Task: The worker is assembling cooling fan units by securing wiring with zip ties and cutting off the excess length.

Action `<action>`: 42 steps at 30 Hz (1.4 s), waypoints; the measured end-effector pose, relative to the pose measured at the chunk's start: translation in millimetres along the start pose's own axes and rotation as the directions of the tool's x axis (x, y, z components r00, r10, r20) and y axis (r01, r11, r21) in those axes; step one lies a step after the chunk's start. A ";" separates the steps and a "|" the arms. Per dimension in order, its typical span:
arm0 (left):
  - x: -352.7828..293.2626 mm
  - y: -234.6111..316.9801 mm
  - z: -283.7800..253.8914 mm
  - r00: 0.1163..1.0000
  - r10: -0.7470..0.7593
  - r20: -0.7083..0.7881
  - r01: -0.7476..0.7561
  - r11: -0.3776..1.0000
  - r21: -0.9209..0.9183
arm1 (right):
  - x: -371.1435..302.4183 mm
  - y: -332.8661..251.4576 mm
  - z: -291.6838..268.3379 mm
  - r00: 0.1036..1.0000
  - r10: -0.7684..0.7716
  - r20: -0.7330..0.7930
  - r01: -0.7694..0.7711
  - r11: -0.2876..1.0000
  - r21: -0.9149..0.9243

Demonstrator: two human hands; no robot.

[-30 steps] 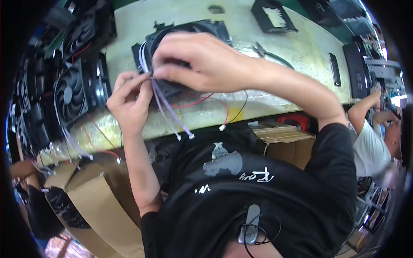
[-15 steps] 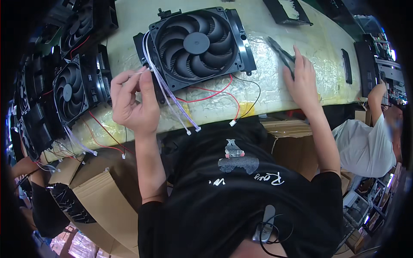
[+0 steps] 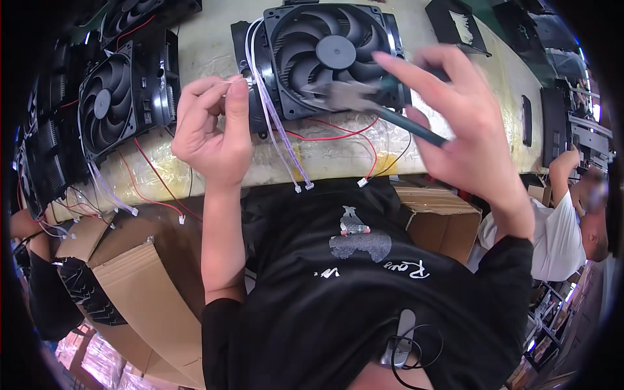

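Observation:
My left hand [image 3: 218, 123] is closed in a pinch on the thin white tail of a cable tie [image 3: 229, 81], beside a bundle of white and purple wires [image 3: 270, 114]. The bundle runs down the left side of a black fan unit [image 3: 336, 52], and its white plugs hang over the table's near edge. My right hand [image 3: 465, 120] holds cutting pliers [image 3: 409, 123] with dark green handles. The jaws, smeared by motion, point left over the fan's lower part. Red and black wires [image 3: 344, 136] trail from the fan to a white plug [image 3: 363, 183].
More black fan units [image 3: 107, 101] with loose wires crowd the table's left. A black bracket [image 3: 458, 29] lies at the far right, with a slim black bar [image 3: 526, 120] nearer. Cardboard boxes [image 3: 146, 292] stand below the near edge. Another person in white [image 3: 556, 240] is at right.
My right hand has lifted the pliers off the table and brought them left over the fan. The left hand keeps its pinch. The fan now appears further right and higher in view.

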State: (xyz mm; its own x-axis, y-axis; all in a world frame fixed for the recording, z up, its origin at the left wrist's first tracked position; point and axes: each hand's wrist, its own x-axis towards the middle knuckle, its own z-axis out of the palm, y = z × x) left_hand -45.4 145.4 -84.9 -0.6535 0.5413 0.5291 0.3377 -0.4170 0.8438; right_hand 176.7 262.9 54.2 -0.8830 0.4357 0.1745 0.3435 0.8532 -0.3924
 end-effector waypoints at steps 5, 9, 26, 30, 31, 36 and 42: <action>-0.5 -2.7 -0.1 1.000 -0.018 -0.011 0.017 0.999 -0.038 | 54.1 -38.6 -6.8 0.986 -0.150 0.073 0.166 0.937 -0.306; -0.5 -2.7 1.5 1.000 -0.027 -0.001 0.027 0.998 -0.060 | 63.0 -41.4 -2.0 0.973 -0.167 0.159 0.216 0.905 -0.367; 14.2 21.2 -1.2 0.984 -0.180 -0.013 0.175 0.970 -0.170 | 39.7 -48.6 11.0 0.981 -0.143 0.130 0.191 0.829 -0.526; -17.4 69.5 -48.5 0.940 0.316 -0.127 -0.265 0.912 0.312 | 2.3 -2.8 -5.8 0.994 0.078 -0.071 -0.088 0.985 -0.147; -41.6 82.8 -66.5 0.930 0.307 -0.203 -0.256 0.936 0.240 | -20.6 25.6 -8.7 0.977 0.149 -0.151 -0.169 0.978 -0.125; -130.5 65.8 -135.7 0.784 0.220 -0.581 -0.050 0.955 0.294 | -92.5 150.5 31.3 0.711 0.682 -0.170 -0.646 0.729 0.226; -183.8 -44.4 -170.7 0.936 -0.245 -0.254 0.351 0.585 0.731 | -47.5 126.7 45.6 0.709 0.560 -0.428 -0.388 0.817 0.427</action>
State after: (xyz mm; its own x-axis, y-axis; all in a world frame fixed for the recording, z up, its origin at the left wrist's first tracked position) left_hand -55.9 -60.3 -234.9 -0.8663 0.4230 0.2659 0.4630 0.4799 0.7452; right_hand 247.5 337.2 -45.1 -0.2967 0.9097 0.2905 0.4866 0.4058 -0.7737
